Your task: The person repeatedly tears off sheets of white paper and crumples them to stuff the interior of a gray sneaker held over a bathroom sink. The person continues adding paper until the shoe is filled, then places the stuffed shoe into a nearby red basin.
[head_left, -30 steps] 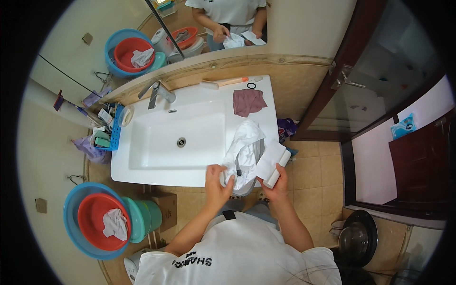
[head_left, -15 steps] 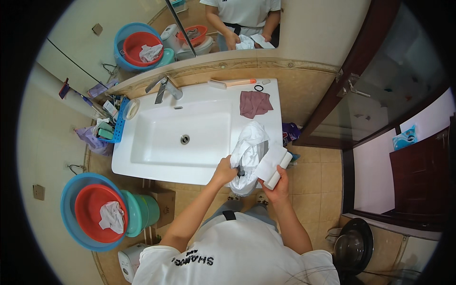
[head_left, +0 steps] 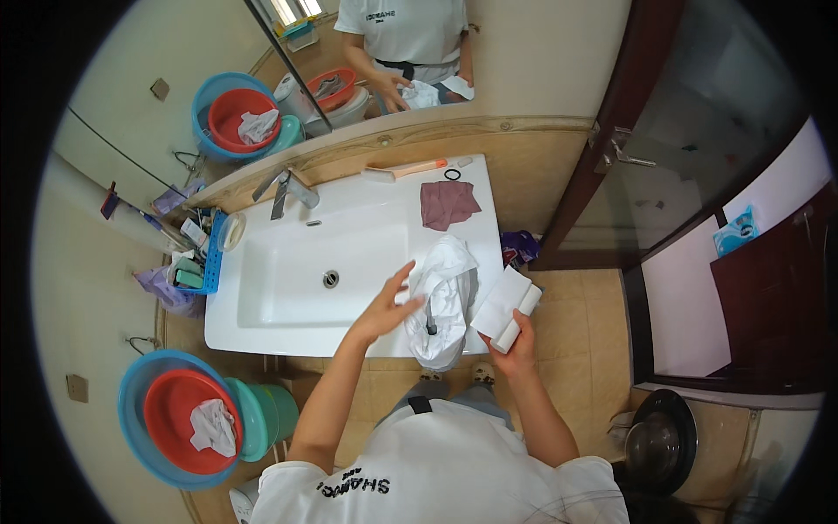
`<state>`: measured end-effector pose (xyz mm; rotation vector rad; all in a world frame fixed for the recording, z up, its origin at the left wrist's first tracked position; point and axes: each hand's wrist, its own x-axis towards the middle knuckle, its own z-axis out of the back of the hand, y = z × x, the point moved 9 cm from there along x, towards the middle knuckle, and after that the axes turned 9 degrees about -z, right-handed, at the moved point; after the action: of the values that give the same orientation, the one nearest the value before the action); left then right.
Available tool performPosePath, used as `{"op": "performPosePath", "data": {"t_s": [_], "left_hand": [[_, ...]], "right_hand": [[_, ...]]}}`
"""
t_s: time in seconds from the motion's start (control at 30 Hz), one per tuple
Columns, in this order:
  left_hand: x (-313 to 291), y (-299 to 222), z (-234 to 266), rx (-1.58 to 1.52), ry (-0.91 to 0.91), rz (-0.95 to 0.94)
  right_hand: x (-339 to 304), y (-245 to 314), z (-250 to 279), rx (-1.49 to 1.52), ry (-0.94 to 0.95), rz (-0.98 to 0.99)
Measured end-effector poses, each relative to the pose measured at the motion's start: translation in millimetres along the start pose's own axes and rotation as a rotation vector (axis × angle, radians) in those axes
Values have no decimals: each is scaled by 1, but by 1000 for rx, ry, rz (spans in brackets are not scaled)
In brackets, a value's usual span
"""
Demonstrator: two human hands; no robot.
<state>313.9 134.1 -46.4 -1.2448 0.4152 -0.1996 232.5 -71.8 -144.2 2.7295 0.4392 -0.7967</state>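
Observation:
My left hand (head_left: pixel 387 307) is open, its fingers spread above the sink's front edge, just left of a crumpled white cloth-like bundle (head_left: pixel 443 293). The bundle lies on the right end of the white washbasin (head_left: pixel 225 306) and hangs over its front edge. A grey lining and a small dark spot show in its folds. In my right hand (head_left: pixel 515 348) is a white paper roll (head_left: pixel 517 330), with a loose flat sheet turned toward the bundle. A folded mauve cloth (head_left: pixel 449 204) lies farther back on the counter.
Behind the basin stand a chrome faucet (head_left: pixel 295 190), an orange-handled brush (head_left: pixel 410 168) and a black ring (head_left: pixel 452 175). A blue basket (head_left: pixel 212 262) of small items is at the left. Blue and red tubs (head_left: pixel 157 410) stand lower left. A dark-framed door (head_left: pixel 585 175) is at right.
My left hand has let go of the white bundle and moved up and left, its fingers opening. The paper roll stays in my right hand. The whole view has shifted slightly.

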Motion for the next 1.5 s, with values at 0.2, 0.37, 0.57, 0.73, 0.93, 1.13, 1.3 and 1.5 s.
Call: {"op": "performPosePath", "data": {"t_s": [0.2, 0.37, 0.57, 0.73, 0.93, 1.13, 1.3, 1.5], "left_hand": [[111, 44, -9, 432, 84, 29], [137, 57, -39, 808, 230, 236], [141, 50, -38, 832, 216, 247], [139, 41, -37, 857, 196, 225], [133, 38, -39, 952, 174, 295], [136, 49, -36, 942, 188, 293], [138, 15, -24, 946, 112, 176], [76, -81, -67, 79, 22, -123]], "right_hand": [[-1, -2, -4, 35, -11, -47], [-11, 11, 10, 82, 5, 29], [-21, 23, 30, 195, 35, 49], [-14, 25, 40, 214, 22, 91], [-10, 28, 39, 173, 44, 84], [-10, 25, 29, 195, 58, 27], [-18, 28, 5, 81, 79, 26], [-30, 34, -39, -214, 170, 42]]}}
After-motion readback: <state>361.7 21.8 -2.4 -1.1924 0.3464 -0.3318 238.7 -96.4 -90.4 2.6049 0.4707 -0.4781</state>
